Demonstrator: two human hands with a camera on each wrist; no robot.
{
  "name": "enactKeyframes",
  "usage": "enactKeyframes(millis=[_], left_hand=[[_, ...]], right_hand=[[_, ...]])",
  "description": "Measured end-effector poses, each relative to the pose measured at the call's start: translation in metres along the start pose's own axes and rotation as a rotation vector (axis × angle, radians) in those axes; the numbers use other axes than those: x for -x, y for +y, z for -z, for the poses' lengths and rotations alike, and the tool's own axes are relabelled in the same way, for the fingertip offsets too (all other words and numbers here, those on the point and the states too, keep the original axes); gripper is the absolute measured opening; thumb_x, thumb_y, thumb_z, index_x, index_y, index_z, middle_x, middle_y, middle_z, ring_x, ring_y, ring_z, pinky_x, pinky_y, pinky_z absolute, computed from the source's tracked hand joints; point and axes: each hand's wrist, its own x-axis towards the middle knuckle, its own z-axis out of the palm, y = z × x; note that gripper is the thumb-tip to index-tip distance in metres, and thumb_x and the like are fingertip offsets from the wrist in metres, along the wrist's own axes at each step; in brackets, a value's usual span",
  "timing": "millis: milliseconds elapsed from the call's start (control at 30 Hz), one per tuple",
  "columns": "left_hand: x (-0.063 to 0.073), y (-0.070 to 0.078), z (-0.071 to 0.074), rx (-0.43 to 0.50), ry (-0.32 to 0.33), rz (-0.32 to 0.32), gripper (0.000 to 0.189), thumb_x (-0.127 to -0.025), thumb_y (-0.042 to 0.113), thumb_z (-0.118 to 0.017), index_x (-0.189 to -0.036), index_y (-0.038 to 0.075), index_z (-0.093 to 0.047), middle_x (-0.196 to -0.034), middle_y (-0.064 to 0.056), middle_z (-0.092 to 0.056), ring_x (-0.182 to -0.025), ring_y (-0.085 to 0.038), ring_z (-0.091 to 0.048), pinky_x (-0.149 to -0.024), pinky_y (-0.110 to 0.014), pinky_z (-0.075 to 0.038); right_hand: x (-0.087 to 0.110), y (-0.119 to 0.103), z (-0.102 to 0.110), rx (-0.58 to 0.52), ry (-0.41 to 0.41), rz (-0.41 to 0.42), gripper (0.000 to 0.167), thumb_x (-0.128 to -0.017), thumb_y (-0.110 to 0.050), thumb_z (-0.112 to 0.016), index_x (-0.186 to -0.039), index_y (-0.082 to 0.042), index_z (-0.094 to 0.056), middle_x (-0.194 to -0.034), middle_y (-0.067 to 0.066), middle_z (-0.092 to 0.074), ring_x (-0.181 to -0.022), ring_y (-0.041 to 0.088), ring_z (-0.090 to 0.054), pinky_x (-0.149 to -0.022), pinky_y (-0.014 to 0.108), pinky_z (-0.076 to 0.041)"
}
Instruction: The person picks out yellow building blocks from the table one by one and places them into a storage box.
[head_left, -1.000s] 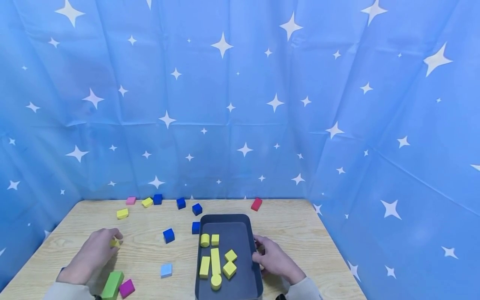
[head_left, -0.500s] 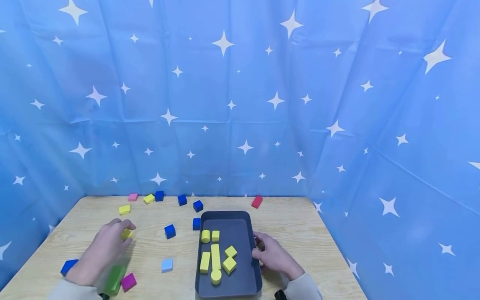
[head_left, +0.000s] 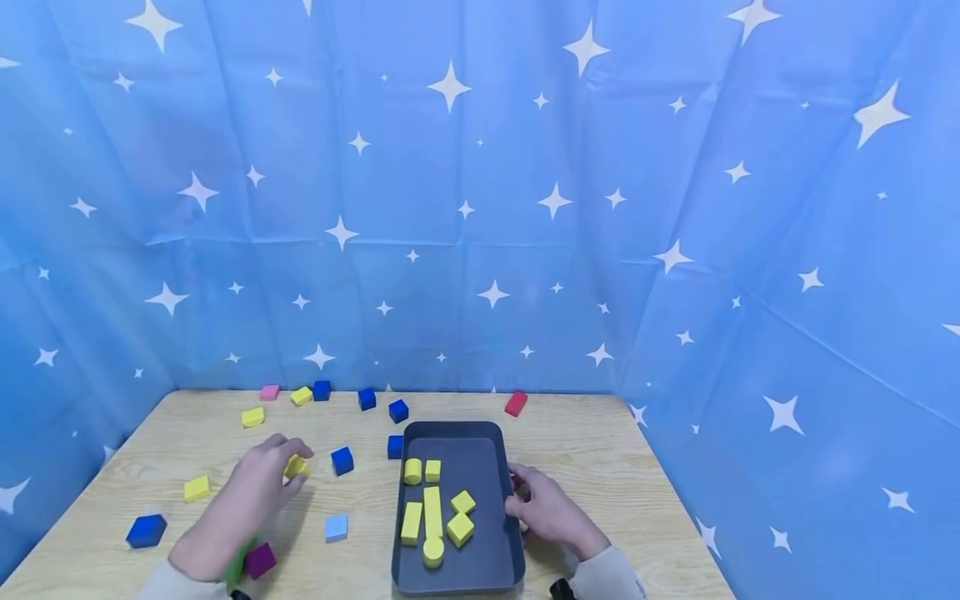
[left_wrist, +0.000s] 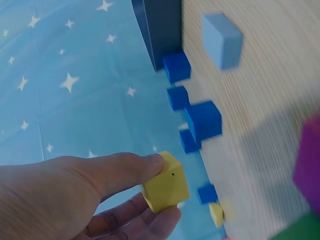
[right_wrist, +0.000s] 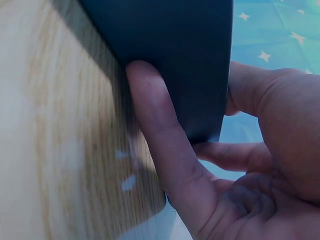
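Note:
My left hand (head_left: 255, 492) holds a yellow block (left_wrist: 167, 187) between thumb and fingers, over the left part of the table. At the right side of a dark grey tray (head_left: 487, 475), my right hand (head_left: 553, 515) grips its wall. The thumb lies at the rim and a finger (right_wrist: 155, 105) lies along the outer wall in the right wrist view. Inside the tray, mostly at its left, lie several yellow blocks, among them a long bar (head_left: 432, 512), a cylinder (head_left: 412, 472) and a cube (head_left: 460, 529).
Several dark blue cubes (head_left: 342, 461) are scattered left of and behind the tray. A light blue block (head_left: 336, 527), a magenta block (head_left: 259, 561) and a partly hidden green block (head_left: 236, 570) lie nearer. Loose yellow blocks (head_left: 197, 488) lie at left; a red block (head_left: 516, 403) lies behind.
My left hand has moved to the right and slightly away from me with the yellow block, uncovering a blue block and another yellow one at left. The right hand stays at the tray.

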Motion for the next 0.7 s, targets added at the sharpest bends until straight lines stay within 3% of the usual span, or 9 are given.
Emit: enactKeyframes(millis=[167,367,700], left_hand=[[-0.001,0.022,-0.008,0.033,0.002,-0.032,0.029,-0.092,0.002,-0.095,-0.118,0.005,-0.084,-0.110,-0.013,-0.079,-0.086,-0.016,-0.073,-0.076,-0.038,-0.070],[-0.003,0.049,-0.019,0.062,-0.024,-0.022,0.026,-0.092,0.004,-0.097,-0.115,0.010,-0.084,-0.108,-0.008,-0.078,-0.088,-0.015,-0.074,-0.076,-0.033,-0.070],[-0.002,0.088,-0.038,0.115,-0.027,-0.069,0.029,-0.091,0.006,-0.099,-0.115,0.014,-0.084,-0.108,-0.005,-0.077,-0.090,-0.014,-0.072,-0.079,-0.032,-0.069]], right_hand=[[0.000,0.000,0.001,0.001,0.005,-0.002,0.075,-0.103,-0.007,-0.070,-0.173,0.002,-0.048,-0.132,0.020,-0.068,-0.102,0.027,-0.069,-0.064,0.044,-0.071],[0.000,0.001,0.000,0.001,0.004,0.006,0.076,-0.102,-0.007,-0.070,-0.173,0.003,-0.047,-0.134,0.020,-0.068,-0.103,0.027,-0.069,-0.064,0.044,-0.071],[-0.002,0.003,0.001,0.001,0.005,-0.002,0.076,-0.101,-0.006,-0.070,-0.174,0.002,-0.047,-0.135,0.020,-0.069,-0.105,0.027,-0.069,-0.064,0.044,-0.071]])
